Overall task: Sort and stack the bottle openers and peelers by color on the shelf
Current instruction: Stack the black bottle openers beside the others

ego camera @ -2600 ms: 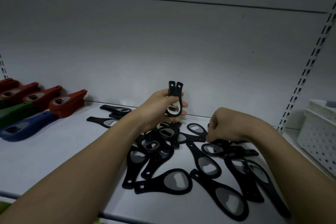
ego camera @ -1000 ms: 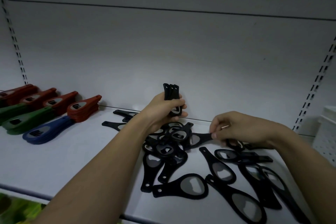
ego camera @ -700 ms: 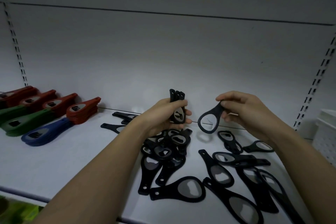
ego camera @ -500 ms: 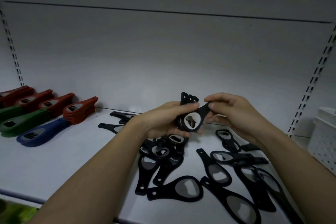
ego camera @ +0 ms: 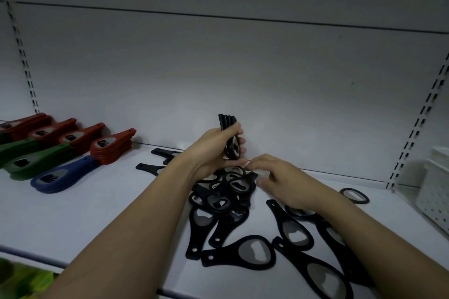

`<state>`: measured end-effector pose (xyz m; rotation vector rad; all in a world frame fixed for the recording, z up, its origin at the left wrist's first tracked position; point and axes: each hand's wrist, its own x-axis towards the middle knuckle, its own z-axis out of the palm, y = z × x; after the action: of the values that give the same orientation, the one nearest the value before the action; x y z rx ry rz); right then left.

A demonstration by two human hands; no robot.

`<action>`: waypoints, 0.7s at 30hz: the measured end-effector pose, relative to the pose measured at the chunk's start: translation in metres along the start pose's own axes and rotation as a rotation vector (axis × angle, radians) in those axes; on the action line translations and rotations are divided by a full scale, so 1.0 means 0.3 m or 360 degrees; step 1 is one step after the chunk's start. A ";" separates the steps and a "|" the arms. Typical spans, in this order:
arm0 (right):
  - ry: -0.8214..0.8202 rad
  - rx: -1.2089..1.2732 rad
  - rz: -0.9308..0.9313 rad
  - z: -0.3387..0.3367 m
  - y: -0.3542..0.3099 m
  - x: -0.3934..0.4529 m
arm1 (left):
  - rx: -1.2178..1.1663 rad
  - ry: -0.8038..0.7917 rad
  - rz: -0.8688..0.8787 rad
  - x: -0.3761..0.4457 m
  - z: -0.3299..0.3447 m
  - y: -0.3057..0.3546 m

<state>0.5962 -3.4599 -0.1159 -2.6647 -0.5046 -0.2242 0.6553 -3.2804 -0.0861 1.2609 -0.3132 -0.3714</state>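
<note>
Left hand (ego camera: 213,148) raised above white shelf (ego camera: 73,216) near its back edge, fingers clenched around upright bundle of flat black plastic bottle openers (ego camera: 229,138), handles up. Right hand (ego camera: 284,182) low over loose heap of black openers with metal inserts (ego camera: 226,199) mid-shelf, fingers spread and released, nothing gripped, tips just beside the topmost opener. Likely step: picking the next black opener for the bundle. Best taken by the handle end, 1 at a time, from the top of the tangle to avoid dragging neighbours toward the front edge. Red, green and blue opener stacks (ego camera: 60,153) already sorted at the left end; white perforated basket (ego camera: 435,189) at the right end.
</note>
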 end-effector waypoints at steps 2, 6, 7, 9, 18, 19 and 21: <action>-0.0035 -0.0009 0.0000 0.001 -0.007 0.000 | -0.0065 0.0003 0.0010 0.003 0.001 -0.005; -0.0054 0.0167 0.0205 -0.033 -0.013 -0.023 | -0.0039 0.0029 0.0031 0.004 0.005 -0.004; -0.0050 0.0244 0.0225 -0.044 -0.015 -0.026 | -0.0007 0.0047 0.0036 0.003 0.006 -0.003; -0.0017 0.0429 0.0227 -0.069 -0.024 -0.030 | 0.0066 0.0082 0.0049 0.001 0.002 -0.001; 0.0346 0.1175 0.0299 -0.186 -0.028 -0.065 | 0.0491 -0.0165 -0.0164 -0.033 0.013 0.005; 0.0375 0.1210 0.0310 -0.187 -0.028 -0.064 | 0.0485 -0.0295 -0.0230 -0.044 0.024 0.008; 0.0418 0.1266 0.0313 -0.188 -0.032 -0.062 | 0.0479 -0.0552 -0.0332 -0.061 0.038 0.011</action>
<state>0.5711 -3.4817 -0.0658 -1.8553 -0.1819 -0.2451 0.6345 -3.2813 -0.0803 1.5292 -0.5500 -0.7467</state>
